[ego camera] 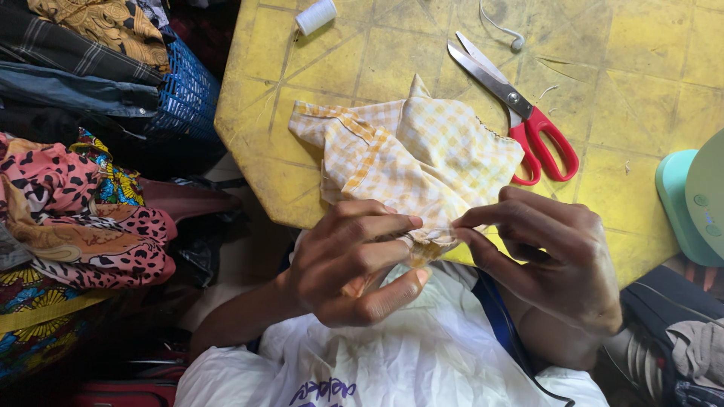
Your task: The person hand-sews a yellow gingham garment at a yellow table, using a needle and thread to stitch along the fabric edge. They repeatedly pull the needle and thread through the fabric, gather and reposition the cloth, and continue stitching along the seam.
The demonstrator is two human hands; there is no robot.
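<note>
A small yellow-and-white checked garment (411, 154) lies on the yellow table (626, 68), with its near edge hanging over the table's front. My left hand (354, 260) grips that near edge, fingers curled around the cloth. My right hand (550, 260) pinches the same edge just to the right, thumb and forefinger pressed together on the fabric. Both hands meet over my lap, close to the table's edge.
Red-handled scissors (520, 113) lie open on the table, right of the garment. A white thread spool (315, 15) and a white earphone (513, 36) rest at the back. A teal device (690, 203) sits at right. A blue basket (185, 90) and piled patterned fabrics (83, 203) stand left.
</note>
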